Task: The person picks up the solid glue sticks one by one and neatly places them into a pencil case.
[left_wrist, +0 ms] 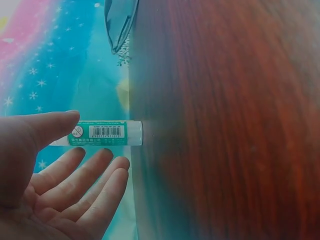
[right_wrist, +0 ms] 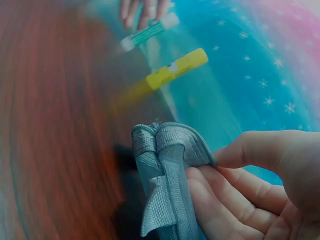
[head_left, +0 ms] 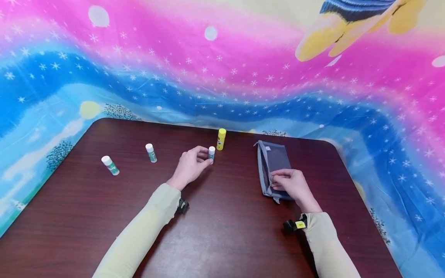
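A small glue stick (head_left: 211, 154) with a white cap and green label stands upright between my left thumb and fingers. The left hand (head_left: 190, 165) has its fingers spread loosely around it; in the left wrist view the thumb tip overlaps the glue stick (left_wrist: 105, 133) and the fingertips lie just beside it. A yellow glue stick (head_left: 221, 139) stands just beyond. On the right, a grey zippered mesh pouch (head_left: 278, 154) lies with its opening parted. My right hand (head_left: 292, 183) pinches the zipper edge between thumb and fingers, lifting the fabric (right_wrist: 175, 142).
Two more white-capped green glue sticks stand on the left, one glue stick (head_left: 151, 153) nearer the hand and another glue stick (head_left: 110, 166) farther out. The dark wooden table (head_left: 208, 239) ends at a colourful cloth backdrop (head_left: 174, 77) behind and along both sides.
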The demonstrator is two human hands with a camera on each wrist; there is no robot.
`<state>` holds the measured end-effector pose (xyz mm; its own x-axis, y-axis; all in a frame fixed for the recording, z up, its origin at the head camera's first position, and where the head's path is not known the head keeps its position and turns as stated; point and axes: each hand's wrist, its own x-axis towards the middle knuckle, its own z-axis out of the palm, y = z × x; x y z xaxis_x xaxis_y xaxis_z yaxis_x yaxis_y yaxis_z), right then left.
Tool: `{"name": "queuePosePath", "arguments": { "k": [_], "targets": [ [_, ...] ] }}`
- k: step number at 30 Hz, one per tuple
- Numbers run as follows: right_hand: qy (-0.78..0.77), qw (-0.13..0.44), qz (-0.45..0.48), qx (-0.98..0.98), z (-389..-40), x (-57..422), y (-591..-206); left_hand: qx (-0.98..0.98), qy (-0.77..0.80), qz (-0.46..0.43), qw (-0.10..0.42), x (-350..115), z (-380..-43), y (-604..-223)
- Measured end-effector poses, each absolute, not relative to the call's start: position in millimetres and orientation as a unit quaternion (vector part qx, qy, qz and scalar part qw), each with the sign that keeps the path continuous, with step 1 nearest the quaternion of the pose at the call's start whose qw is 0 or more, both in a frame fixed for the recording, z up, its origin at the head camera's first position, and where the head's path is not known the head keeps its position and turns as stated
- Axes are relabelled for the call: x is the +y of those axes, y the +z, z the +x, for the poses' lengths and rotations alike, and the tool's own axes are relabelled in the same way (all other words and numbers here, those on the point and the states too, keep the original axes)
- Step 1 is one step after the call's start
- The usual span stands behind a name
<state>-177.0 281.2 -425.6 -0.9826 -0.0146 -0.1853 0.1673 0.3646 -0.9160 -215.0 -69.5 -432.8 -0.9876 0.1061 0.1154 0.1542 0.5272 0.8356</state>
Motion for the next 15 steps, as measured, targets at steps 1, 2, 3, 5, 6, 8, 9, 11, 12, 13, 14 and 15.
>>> {"name": "queuePosePath", "arguments": {
  "k": [1,2,3,5,6,8,9,11,12,13,14,15],
  "targets": [
    [-0.571,0.084,0.046,0.815,-178,282,-427,-0.873,-0.481,-0.074,0.025,-69,-215,-433],
    [-0.581,0.086,0.048,0.808,-178,282,-428,-0.873,-0.482,-0.074,0.025,-69,-216,-433],
    [-0.591,0.088,0.046,0.800,-179,282,-429,-0.873,-0.482,-0.074,0.025,-69,-216,-433],
    [-0.609,0.094,0.048,0.786,-180,283,-431,-0.872,-0.483,-0.074,0.024,-69,-217,-433],
    [-0.619,0.098,0.050,0.778,-181,282,-432,-0.872,-0.482,-0.074,0.024,-69,-217,-433],
    [-0.635,0.107,0.054,0.763,-181,282,-434,-0.873,-0.483,-0.071,0.022,-69,-217,-433],
    [-0.641,0.111,0.056,0.757,-181,282,-434,-0.873,-0.482,-0.071,0.021,-69,-217,-433],
    [-0.650,0.119,0.058,0.748,-182,282,-436,-0.874,-0.481,-0.070,0.020,-69,-217,-433],
    [-0.653,0.121,0.059,0.746,-182,281,-436,-0.874,-0.480,-0.070,0.020,-69,-217,-433],
    [-0.654,0.123,0.058,0.744,-182,281,-437,-0.874,-0.480,-0.070,0.020,-69,-217,-434],
    [-0.656,0.123,0.060,0.742,-182,280,-438,-0.875,-0.479,-0.070,0.020,-68,-217,-434],
    [-0.656,0.124,0.059,0.742,-182,279,-438,-0.875,-0.478,-0.070,0.020,-68,-217,-434]
  ]
}}
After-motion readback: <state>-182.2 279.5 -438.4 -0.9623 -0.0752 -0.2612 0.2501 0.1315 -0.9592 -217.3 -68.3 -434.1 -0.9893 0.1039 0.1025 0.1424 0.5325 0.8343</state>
